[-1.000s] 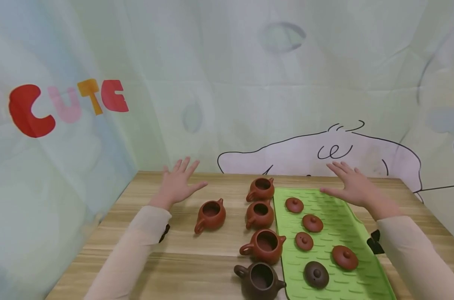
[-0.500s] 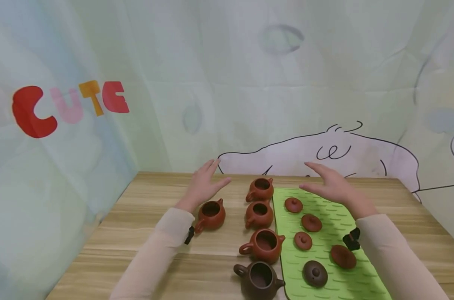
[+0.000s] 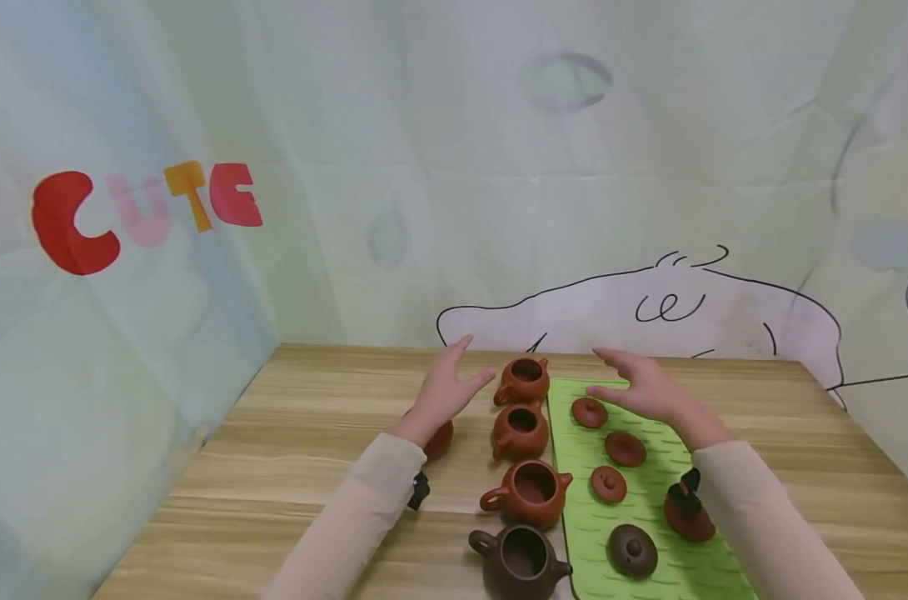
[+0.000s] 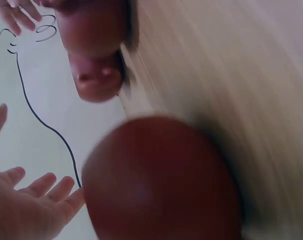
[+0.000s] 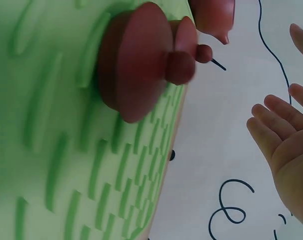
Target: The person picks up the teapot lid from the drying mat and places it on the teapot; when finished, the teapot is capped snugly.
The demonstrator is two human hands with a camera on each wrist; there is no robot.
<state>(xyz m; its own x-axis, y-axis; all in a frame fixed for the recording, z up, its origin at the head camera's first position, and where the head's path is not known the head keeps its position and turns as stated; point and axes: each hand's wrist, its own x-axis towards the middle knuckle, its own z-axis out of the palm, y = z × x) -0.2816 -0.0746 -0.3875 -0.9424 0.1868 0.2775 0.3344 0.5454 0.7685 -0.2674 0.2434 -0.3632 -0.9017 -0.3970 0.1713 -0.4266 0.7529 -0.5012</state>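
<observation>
My left hand (image 3: 446,390) hovers with fingers extended and thumb spread, left of the farthest red-brown teapot (image 3: 524,381). Its forearm partly hides another red-brown teapot (image 3: 439,440), which looms large in the left wrist view. Over the far part of the green mat (image 3: 671,467) floats my right hand (image 3: 641,387), thumb apart and holding nothing. Near its thumb lies a small red-brown lid (image 3: 590,412). Below that one are a second lid (image 3: 625,448) and a third lid (image 3: 608,483). The right wrist's black strap covers part of a larger lid (image 3: 690,515).
Along the mat's left edge stand a second teapot (image 3: 521,431), a third teapot (image 3: 531,493) and a dark brown teapot (image 3: 523,560), all lidless. A dark lid (image 3: 632,550) lies on the near mat. Behind the wooden table (image 3: 311,467) hangs a printed cloth (image 3: 394,167).
Both hands have moved inward toward each other, the left one rightward and the right one leftward. My left arm now covers much of the leftmost teapot. Pots and lids stay in place.
</observation>
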